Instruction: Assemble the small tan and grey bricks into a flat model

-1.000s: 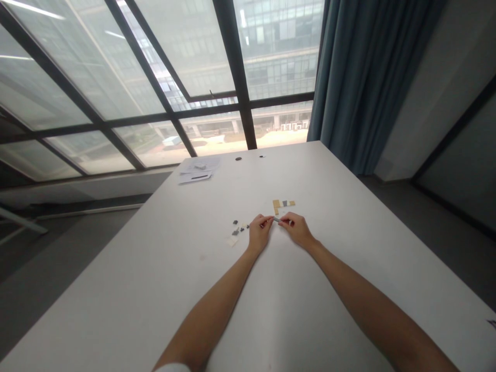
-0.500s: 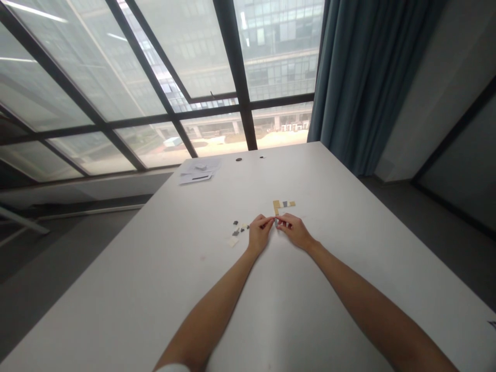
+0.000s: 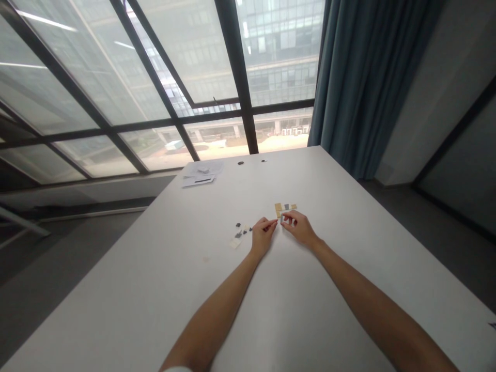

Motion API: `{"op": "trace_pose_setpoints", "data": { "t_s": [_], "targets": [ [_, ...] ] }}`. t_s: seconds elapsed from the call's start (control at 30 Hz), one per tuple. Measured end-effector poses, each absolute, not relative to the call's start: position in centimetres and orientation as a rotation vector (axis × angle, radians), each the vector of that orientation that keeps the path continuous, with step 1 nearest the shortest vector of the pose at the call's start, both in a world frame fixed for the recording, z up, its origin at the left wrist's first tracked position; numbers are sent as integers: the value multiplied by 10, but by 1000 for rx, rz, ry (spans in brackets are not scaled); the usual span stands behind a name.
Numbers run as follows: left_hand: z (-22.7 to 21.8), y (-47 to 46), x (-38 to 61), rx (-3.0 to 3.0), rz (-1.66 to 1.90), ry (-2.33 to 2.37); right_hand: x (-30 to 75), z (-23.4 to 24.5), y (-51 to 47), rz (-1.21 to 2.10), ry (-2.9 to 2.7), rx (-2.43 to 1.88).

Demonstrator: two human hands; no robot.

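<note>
Since 1 second ago, the small grey piece [image 3: 281,219] has turned from slanting between both sets of fingertips to standing roughly upright in the right hand [image 3: 301,227], and the left hand [image 3: 263,235] has drawn slightly away from it. The whole view has also dipped a little, so everything sits lower (the camera moved, it seems, not the furniture).

From the left, papers [image 3: 189,183] lie near the far edge of the white table [image 3: 155,289], as before. Nearer the person, a pale square [image 3: 235,243] and a few dark bits [image 3: 238,235] lie loosely grouped, their places unchanged. Just right of them is the left hand, thumb and fingers drawn together, the tips just beside the grey piece; whether they pinch anything I cannot tell. The grey piece is next, in front of the person, grasped between the right thumb and fingers. Just beyond it lies a tan shape [image 3: 278,206], with a row of white, grey and tan running right from its corner; it looks the same as earlier. Farther right, past the table, hangs a blue curtain [image 3: 344,88].
</note>
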State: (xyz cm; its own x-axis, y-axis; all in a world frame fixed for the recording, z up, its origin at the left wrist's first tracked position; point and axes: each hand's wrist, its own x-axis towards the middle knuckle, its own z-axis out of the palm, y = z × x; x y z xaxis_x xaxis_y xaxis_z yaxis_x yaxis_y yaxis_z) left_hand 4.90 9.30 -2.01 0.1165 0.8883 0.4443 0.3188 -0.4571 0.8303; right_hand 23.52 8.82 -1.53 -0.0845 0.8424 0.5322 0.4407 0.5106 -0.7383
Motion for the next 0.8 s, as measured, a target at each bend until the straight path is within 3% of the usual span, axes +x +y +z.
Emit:
{"op": "trace_pose_setpoints", "data": {
  "t_s": [0.3,0.8],
  "targets": [
    [-23,100,52,1912,1144,1359,260,-16,118,410,-1849,-1566],
    [-15,122,51,2125,765,1501,244,-24,130,338,-1924,-1674]
  ]
}}
